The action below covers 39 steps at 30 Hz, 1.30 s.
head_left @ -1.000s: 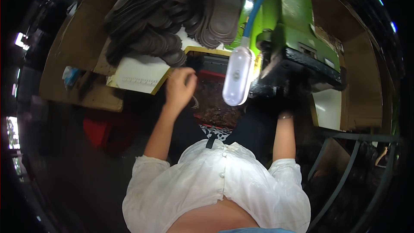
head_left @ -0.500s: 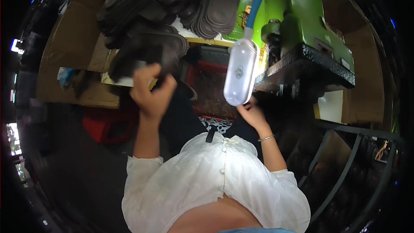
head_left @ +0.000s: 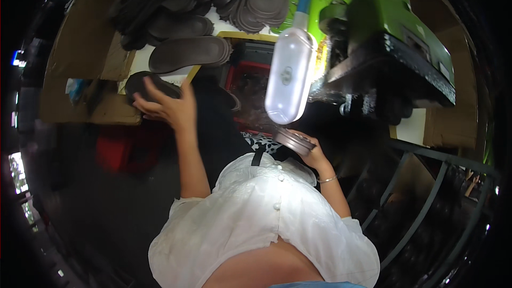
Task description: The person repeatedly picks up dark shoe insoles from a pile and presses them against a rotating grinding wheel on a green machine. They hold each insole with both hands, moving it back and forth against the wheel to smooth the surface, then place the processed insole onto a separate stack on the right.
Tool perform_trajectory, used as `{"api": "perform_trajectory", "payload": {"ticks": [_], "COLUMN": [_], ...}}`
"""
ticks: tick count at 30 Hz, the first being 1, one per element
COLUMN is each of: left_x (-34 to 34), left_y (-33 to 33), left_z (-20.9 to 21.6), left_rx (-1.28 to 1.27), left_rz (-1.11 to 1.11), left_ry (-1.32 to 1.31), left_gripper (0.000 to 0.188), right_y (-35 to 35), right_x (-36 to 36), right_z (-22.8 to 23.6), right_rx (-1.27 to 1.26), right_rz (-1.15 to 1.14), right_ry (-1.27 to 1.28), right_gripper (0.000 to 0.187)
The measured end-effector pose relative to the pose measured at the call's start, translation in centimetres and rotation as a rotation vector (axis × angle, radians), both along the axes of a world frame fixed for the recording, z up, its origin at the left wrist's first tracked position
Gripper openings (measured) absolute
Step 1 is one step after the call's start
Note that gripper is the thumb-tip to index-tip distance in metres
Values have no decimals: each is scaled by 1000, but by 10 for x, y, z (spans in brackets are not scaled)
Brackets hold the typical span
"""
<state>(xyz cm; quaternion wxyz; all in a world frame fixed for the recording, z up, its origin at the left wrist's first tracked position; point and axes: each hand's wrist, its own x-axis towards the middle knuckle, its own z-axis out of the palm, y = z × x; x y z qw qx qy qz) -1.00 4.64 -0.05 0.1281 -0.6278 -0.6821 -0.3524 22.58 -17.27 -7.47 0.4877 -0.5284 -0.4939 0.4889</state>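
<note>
My left hand (head_left: 169, 105) is over a dark shoe sole (head_left: 140, 81) at the front edge of the white work surface. Its fingers are spread, with the thumb standing apart; the fingertips overlap the sole, and I cannot tell how firmly they touch it. Below the lamp, my right hand (head_left: 316, 152) is closed on a brown shoe sole (head_left: 293, 141), which shows layered edges and is tilted toward me. Another stack of soles (head_left: 186, 54) lies flat just beyond my left hand. Larger piles of dark soles (head_left: 261, 0) cover the back of the surface.
A white lamp (head_left: 290, 74) on a blue flexible neck hangs before a green machine (head_left: 384, 0) with a black plate (head_left: 394, 69). A red bin (head_left: 232, 82) sits under the surface. Cardboard (head_left: 80, 64) stands at left, a metal rack (head_left: 426, 202) at right.
My left hand has moved left and slightly down, its fingers now over the dark sole. My right hand now shows a brown sole below the lamp. The view has shifted slightly.
</note>
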Motion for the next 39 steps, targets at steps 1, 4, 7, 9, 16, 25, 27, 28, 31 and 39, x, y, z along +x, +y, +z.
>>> {"api": "perform_trajectory", "payload": {"ticks": [1, 4, 7, 9, 16, 25, 27, 28, 31, 39], "left_x": [-33, -88, -59, -40, 41, 48, 44, 25, -26, 72], "left_y": [23, 68, 97, 117, 59, 97, 101, 113, 140, -30], "left_z": [-16, -64, -67, -55, -7, -11, 11, 6, -10, 18], "left_rx": [-128, -297, -382, -334, -191, -104, -95, -57, -130, -623], "left_rz": [122, 42, 47, 84, -411, -346, -247, -191, 97, -1336], "left_ry": [-133, -399, -302, -356, 238, -479, -583, -610, -417, -642], "left_gripper": [76, 67, 61, 52, 80, 68, 62, 64, 79, 44], "right_y": [-4, -10, -1, 7, 3, -4, -8, -10, -11, -9], "right_x": [-1, -17, -21, -22, -16, -18, -17, -18, -18, -16], "right_z": [-1, -6, -12, -5, 0, -7, -14, -13, -11, -9], "right_rx": [3, -244, -316, -295, -271, -263, -272, -286, -347, -303], "right_rz": [14, -179, -170, -130, -242, -209, -229, -213, -169, -117], "right_ry": [-27, 62, 172, 174, 147, 107, 109, 117, 133, 282], "right_gripper": [36, 33, 38, 35, 30, 31, 31, 32, 32, 30]}}
